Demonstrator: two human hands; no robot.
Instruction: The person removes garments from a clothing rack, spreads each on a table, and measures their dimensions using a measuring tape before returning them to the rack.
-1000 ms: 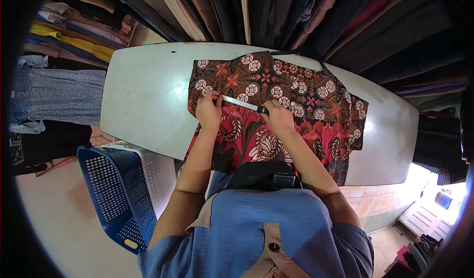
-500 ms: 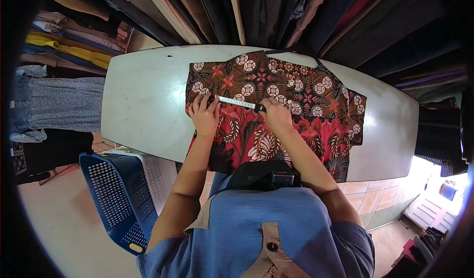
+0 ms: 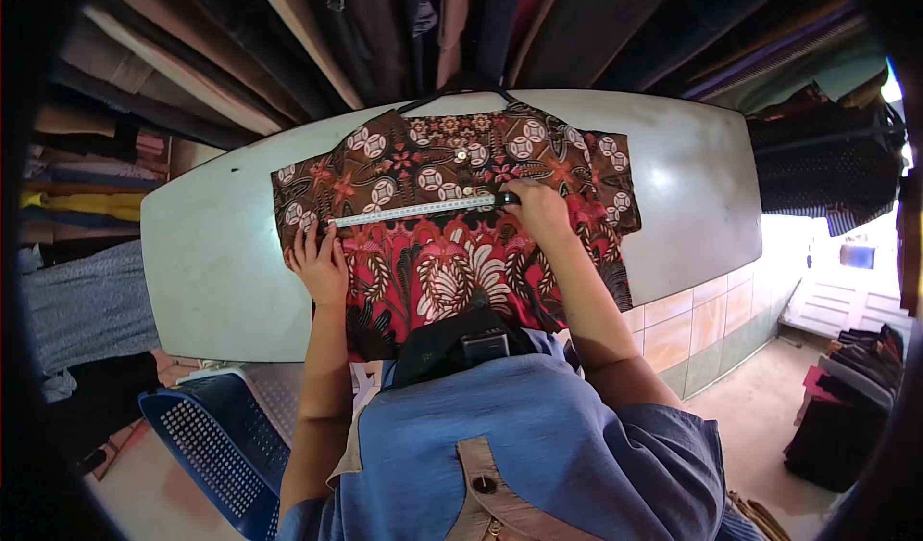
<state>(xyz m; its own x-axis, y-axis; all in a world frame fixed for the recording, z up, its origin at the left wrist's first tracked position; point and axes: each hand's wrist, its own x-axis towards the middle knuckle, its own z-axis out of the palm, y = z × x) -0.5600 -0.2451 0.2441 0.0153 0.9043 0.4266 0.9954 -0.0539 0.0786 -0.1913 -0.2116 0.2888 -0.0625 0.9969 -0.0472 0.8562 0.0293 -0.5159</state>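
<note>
A patterned brown and red shirt (image 3: 442, 243) lies spread on the pale table (image 3: 212, 252), with a black hanger (image 3: 461, 87) at its neck. Across its chest runs a white measuring tape (image 3: 413, 210), pulled out nearly straight. My left hand (image 3: 322, 260) rests on the shirt's left side with fingers spread, its fingertips at the tape's end. At the tape's other end, right of the buttons, my right hand (image 3: 534, 212) is closed around the dark tape case (image 3: 506, 199).
Dark and tan garments (image 3: 385, 31) hang beyond the table's far edge. A blue perforated basket (image 3: 216, 445) stands at the lower left. More clothes (image 3: 817, 166) hang at the right, and a dark pile (image 3: 841, 426) lies at the lower right.
The tape is pulled out longer, as my right hand has moved right across the shirt, away from my left hand. The view has turned, and the shirt appears further left.
</note>
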